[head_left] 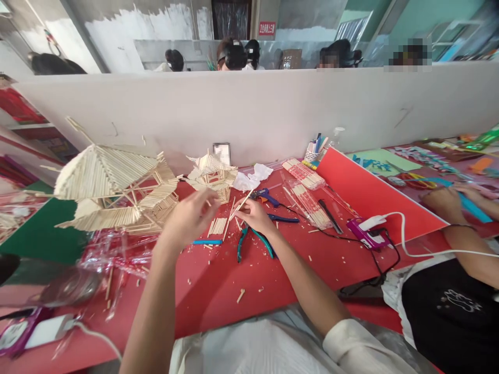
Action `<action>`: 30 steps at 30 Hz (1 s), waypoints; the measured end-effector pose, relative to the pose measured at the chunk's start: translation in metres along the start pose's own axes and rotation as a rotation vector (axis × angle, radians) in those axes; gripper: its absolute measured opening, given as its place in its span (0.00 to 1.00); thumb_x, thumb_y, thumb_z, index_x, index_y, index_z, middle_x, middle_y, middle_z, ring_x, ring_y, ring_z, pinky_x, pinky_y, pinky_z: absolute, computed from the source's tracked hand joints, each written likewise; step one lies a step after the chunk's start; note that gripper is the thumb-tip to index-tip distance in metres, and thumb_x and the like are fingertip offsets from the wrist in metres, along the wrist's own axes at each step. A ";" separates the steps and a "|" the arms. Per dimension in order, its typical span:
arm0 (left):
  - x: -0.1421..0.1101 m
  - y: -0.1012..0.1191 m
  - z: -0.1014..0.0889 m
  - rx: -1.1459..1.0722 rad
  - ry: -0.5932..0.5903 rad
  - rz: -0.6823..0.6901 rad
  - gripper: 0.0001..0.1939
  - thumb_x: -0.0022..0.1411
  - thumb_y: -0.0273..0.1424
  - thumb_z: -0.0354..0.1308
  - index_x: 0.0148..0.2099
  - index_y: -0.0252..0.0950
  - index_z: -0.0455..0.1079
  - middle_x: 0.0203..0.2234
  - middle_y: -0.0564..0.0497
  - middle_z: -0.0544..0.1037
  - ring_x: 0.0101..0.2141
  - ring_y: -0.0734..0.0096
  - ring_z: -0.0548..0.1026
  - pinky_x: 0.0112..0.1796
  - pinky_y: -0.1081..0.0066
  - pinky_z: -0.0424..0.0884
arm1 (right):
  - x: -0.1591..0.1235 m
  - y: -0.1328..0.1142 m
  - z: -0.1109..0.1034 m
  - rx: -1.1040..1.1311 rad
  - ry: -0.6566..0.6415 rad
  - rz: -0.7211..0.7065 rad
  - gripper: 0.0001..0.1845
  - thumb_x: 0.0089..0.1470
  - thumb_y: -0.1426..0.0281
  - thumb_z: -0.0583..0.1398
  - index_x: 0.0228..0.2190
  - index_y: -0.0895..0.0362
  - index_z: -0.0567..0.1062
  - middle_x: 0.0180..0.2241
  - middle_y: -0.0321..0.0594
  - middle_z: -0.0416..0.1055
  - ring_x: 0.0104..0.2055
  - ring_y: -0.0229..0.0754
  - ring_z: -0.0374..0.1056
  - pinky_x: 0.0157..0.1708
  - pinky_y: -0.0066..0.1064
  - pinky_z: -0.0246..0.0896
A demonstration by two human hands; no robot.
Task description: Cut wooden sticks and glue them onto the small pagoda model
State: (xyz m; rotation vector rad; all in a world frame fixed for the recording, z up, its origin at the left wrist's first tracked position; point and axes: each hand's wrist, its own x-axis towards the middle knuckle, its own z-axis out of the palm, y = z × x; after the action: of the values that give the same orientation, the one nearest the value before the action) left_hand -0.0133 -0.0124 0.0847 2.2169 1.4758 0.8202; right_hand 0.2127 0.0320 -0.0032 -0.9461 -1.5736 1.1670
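My right hand [254, 215] pinches a thin wooden stick [242, 201] that slants up toward a small stick pavilion roof [210, 174]. My left hand [193, 214] is raised beside it with fingers curled together near the stick's lower end; what it holds, if anything, is blurred. Just below the hands lie a row of short cut sticks [217, 226], teal-handled pliers [249, 240] and a blue pen-like tool [206, 242] on the red table [218, 291]. A large stick pavilion model [113, 187] stands to the left.
Clear packs of sticks [307, 189], a purple-white glue gun [368, 231] with its cable, blue-handled cutters [267, 196] and a pen cup [314, 150] lie to the right. A neighbouring person's arms [456, 208] work at far right. A white partition [273, 104] backs the table.
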 end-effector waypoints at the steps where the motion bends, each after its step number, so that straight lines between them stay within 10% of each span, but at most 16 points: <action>1: 0.003 -0.001 0.008 0.009 -0.054 0.058 0.15 0.68 0.39 0.55 0.52 0.39 0.72 0.48 0.46 0.77 0.44 0.63 0.76 0.49 0.63 0.71 | 0.000 0.000 0.000 -0.001 -0.006 -0.002 0.17 0.50 0.60 0.67 0.36 0.57 0.72 0.36 0.42 0.76 0.40 0.44 0.75 0.42 0.33 0.69; 5: 0.012 -0.015 0.046 -0.035 -0.241 0.172 0.16 0.67 0.37 0.54 0.54 0.39 0.70 0.46 0.47 0.79 0.45 0.61 0.77 0.47 0.66 0.71 | 0.000 -0.002 0.000 0.016 -0.012 0.002 0.19 0.47 0.58 0.69 0.35 0.57 0.73 0.35 0.42 0.76 0.37 0.44 0.74 0.39 0.33 0.69; 9: 0.010 -0.028 0.067 -0.221 -0.176 0.088 0.16 0.66 0.39 0.55 0.53 0.38 0.71 0.40 0.48 0.81 0.39 0.65 0.79 0.43 0.70 0.72 | 0.000 -0.002 0.000 0.075 0.034 0.050 0.20 0.43 0.57 0.70 0.33 0.57 0.74 0.33 0.40 0.76 0.35 0.44 0.73 0.37 0.33 0.69; 30: 0.009 -0.028 0.076 -0.333 -0.084 -0.156 0.18 0.63 0.45 0.56 0.40 0.36 0.79 0.29 0.49 0.83 0.32 0.65 0.80 0.33 0.73 0.71 | 0.003 0.000 0.005 0.157 0.048 0.004 0.19 0.45 0.56 0.69 0.34 0.57 0.76 0.32 0.41 0.77 0.35 0.44 0.75 0.40 0.36 0.71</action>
State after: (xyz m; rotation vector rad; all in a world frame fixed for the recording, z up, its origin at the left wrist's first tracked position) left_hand 0.0177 0.0089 0.0119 1.8462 1.3417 0.8414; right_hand 0.2070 0.0334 -0.0035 -0.8688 -1.4202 1.2420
